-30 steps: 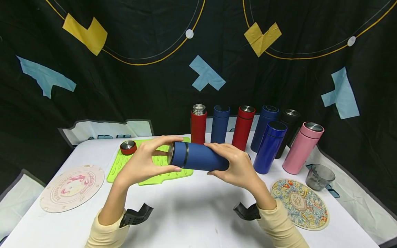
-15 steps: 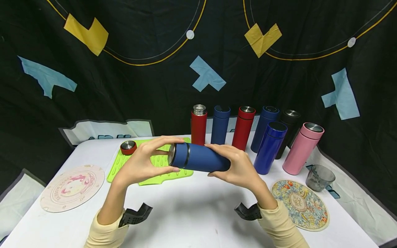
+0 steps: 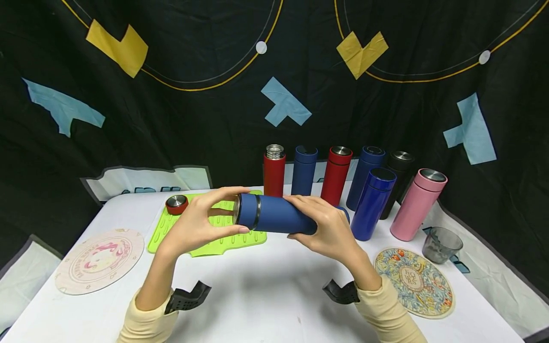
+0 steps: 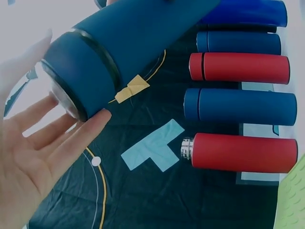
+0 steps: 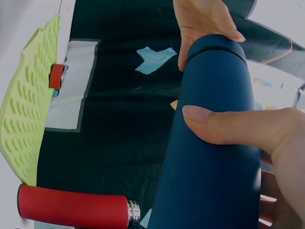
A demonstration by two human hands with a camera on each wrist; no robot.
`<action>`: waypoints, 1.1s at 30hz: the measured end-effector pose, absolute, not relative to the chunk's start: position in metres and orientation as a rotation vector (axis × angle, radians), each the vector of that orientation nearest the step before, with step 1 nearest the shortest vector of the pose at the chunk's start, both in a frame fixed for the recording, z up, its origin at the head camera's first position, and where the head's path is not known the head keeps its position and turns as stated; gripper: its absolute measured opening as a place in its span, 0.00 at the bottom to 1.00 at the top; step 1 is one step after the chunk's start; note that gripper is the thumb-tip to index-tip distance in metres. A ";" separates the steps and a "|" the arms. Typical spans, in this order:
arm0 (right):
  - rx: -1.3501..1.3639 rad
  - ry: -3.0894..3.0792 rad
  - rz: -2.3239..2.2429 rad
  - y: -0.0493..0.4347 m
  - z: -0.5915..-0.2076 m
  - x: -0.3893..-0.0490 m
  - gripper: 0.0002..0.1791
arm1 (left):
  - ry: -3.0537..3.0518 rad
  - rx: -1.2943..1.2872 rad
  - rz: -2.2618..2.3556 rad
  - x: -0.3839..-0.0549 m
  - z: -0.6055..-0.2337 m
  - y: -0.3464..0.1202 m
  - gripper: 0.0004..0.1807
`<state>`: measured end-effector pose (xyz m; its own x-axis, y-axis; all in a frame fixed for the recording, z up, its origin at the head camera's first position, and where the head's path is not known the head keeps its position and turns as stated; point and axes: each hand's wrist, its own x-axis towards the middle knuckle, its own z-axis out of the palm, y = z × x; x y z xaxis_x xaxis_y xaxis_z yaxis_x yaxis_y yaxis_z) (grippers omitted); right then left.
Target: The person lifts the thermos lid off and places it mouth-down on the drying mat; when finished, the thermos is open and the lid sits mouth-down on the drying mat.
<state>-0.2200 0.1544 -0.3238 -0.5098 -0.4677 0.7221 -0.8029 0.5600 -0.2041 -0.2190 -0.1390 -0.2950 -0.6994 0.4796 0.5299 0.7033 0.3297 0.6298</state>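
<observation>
A matte blue thermos flask (image 3: 279,214) lies nearly sideways in the air above the table, its lid end toward the left. My right hand (image 3: 323,226) grips the body; in the right wrist view its thumb (image 5: 224,125) lies across the side. My left hand (image 3: 199,226) holds the lid (image 4: 78,76) between thumb below and fingers above. A dark ring marks the seam between lid and body. Behind the flask stand an open red flask (image 3: 274,174) with a bare steel neck and a blue flask (image 3: 304,171). A loose red lid (image 3: 177,204) sits on the green mat (image 3: 171,233).
More flasks stand back right: red (image 3: 337,176), blue (image 3: 364,174), glossy blue (image 3: 373,205), black (image 3: 396,178) and pink (image 3: 418,205). A grey glass (image 3: 442,244) and a patterned round mat (image 3: 413,282) lie right, a pink round mat (image 3: 100,261) left.
The flask has levelled slightly, and its blue base end shows more behind my right hand. Both hands keep nearly the same places.
</observation>
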 end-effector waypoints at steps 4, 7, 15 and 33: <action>1.036 -2.236 0.809 0.158 -0.323 -0.221 0.45 | -2.305 -1.203 -1.289 -0.220 -0.294 -0.140 0.42; 1.047 -2.285 0.889 0.160 -0.322 -0.221 0.44 | -2.280 -1.271 -1.282 -0.220 -0.293 -0.140 0.42; 1.029 -2.265 0.853 0.158 -0.323 -0.221 0.44 | -2.280 -1.240 -1.261 -0.221 -0.294 -0.140 0.42; 1.022 -2.241 0.797 0.159 -0.322 -0.221 0.44 | -2.318 -1.220 -1.279 -0.224 -0.296 -0.138 0.43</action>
